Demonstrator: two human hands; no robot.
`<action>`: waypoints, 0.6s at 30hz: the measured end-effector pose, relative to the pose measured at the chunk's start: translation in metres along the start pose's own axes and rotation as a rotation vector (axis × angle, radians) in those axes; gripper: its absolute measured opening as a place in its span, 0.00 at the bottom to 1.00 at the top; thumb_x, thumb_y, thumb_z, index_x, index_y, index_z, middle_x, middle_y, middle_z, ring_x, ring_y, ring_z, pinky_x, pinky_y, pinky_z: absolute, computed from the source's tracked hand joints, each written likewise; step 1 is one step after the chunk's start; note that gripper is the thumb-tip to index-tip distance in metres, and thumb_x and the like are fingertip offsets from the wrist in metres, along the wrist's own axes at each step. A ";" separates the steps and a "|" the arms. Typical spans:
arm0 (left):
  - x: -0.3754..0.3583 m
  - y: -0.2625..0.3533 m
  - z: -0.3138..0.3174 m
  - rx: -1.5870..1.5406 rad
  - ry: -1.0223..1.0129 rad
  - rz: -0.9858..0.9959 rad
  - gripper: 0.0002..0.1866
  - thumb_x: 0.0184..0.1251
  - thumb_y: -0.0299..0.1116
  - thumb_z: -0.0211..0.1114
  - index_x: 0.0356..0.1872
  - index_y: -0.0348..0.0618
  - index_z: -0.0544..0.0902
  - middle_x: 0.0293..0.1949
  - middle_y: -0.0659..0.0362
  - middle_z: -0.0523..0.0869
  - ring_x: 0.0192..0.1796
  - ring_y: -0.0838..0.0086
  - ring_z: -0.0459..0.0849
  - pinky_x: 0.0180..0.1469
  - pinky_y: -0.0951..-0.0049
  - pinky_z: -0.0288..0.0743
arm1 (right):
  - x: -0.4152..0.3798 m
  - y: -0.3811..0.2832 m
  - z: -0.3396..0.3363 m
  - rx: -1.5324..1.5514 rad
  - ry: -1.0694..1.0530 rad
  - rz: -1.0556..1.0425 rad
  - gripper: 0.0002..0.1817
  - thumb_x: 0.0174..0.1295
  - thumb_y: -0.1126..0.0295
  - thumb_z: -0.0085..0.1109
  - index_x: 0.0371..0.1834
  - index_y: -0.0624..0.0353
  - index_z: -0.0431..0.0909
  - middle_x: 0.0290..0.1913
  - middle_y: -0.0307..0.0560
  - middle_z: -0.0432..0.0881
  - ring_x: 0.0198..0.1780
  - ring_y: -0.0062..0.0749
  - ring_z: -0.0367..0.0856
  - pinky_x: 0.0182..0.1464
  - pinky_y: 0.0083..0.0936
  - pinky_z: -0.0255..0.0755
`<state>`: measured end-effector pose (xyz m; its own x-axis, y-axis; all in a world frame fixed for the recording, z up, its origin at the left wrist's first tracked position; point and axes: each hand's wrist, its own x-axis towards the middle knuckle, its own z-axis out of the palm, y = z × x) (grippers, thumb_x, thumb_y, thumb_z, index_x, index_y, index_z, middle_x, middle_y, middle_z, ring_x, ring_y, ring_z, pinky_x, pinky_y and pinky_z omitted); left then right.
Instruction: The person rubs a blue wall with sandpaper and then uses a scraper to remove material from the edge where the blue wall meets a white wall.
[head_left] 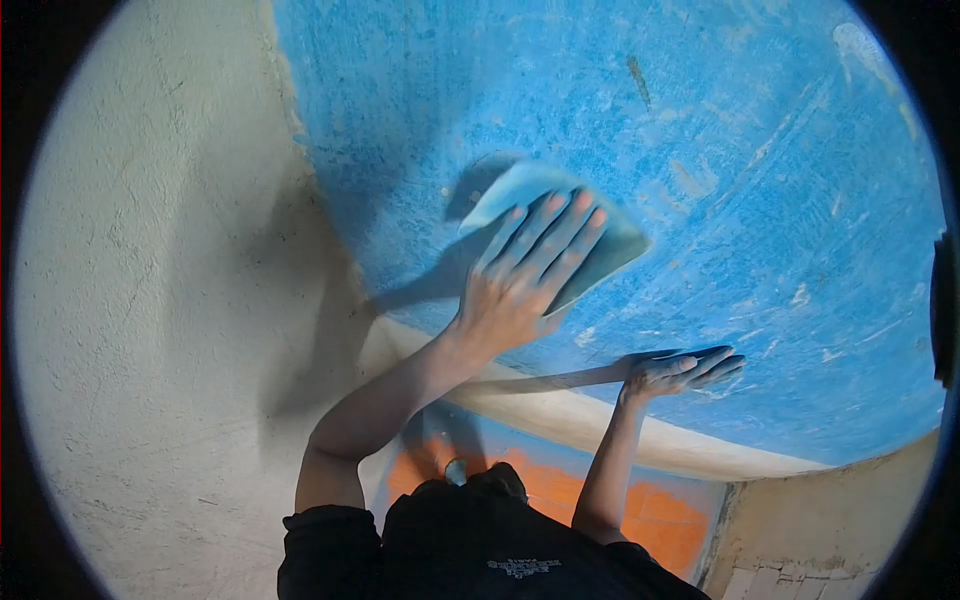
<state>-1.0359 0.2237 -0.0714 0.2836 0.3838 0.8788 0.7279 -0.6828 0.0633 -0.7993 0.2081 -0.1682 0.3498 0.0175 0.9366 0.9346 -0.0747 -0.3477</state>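
Note:
My left hand [530, 265] lies flat with fingers stretched over a bluish-grey sheet [612, 250], pressing it against the blue wall [700, 120]. The sheet's left corner curls away from the surface. Lower and to the right, my right hand [685, 372] rests against the same wall, its fingers extended and nothing held in it. Bluish dust coats the fingers of both hands.
A pale, rough wall [120, 300] meets the blue one on the left. Below are a cream ledge [670, 440] and an orange floor [660, 515] with bluish dust. A beige wall [830, 510] stands at the lower right.

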 end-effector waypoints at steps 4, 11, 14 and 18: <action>0.050 0.004 -0.021 0.007 0.075 0.035 0.39 0.50 0.37 0.65 0.67 0.49 0.62 0.69 0.58 0.61 0.71 0.65 0.58 0.71 0.60 0.49 | -0.001 -0.002 0.000 0.027 -0.004 0.021 0.30 0.72 0.54 0.21 0.67 0.64 0.57 0.71 0.60 0.48 0.73 0.55 0.43 0.70 0.52 0.38; -0.017 0.012 0.023 0.013 -0.054 0.027 0.34 0.52 0.35 0.62 0.65 0.49 0.66 0.68 0.57 0.63 0.69 0.64 0.61 0.71 0.59 0.49 | -0.003 0.004 0.001 0.095 0.011 0.055 0.30 0.72 0.53 0.23 0.67 0.63 0.58 0.71 0.62 0.48 0.72 0.55 0.44 0.69 0.53 0.39; 0.043 0.013 -0.009 -0.046 0.052 0.036 0.32 0.56 0.36 0.59 0.66 0.49 0.66 0.68 0.56 0.63 0.70 0.62 0.60 0.70 0.58 0.51 | -0.001 0.004 0.000 0.106 0.005 0.052 0.30 0.71 0.53 0.24 0.67 0.63 0.58 0.71 0.61 0.48 0.73 0.55 0.44 0.69 0.53 0.39; 0.080 0.010 -0.016 -0.017 0.214 0.038 0.29 0.61 0.40 0.53 0.65 0.46 0.66 0.67 0.53 0.64 0.69 0.57 0.61 0.68 0.53 0.52 | -0.003 0.005 0.001 0.103 0.000 0.054 0.30 0.71 0.52 0.24 0.67 0.63 0.58 0.71 0.60 0.49 0.73 0.54 0.44 0.69 0.53 0.40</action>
<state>-1.0159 0.2380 0.0067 0.1704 0.2184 0.9609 0.7083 -0.7050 0.0346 -0.7954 0.2090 -0.1728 0.4000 0.0161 0.9164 0.9160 0.0276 -0.4003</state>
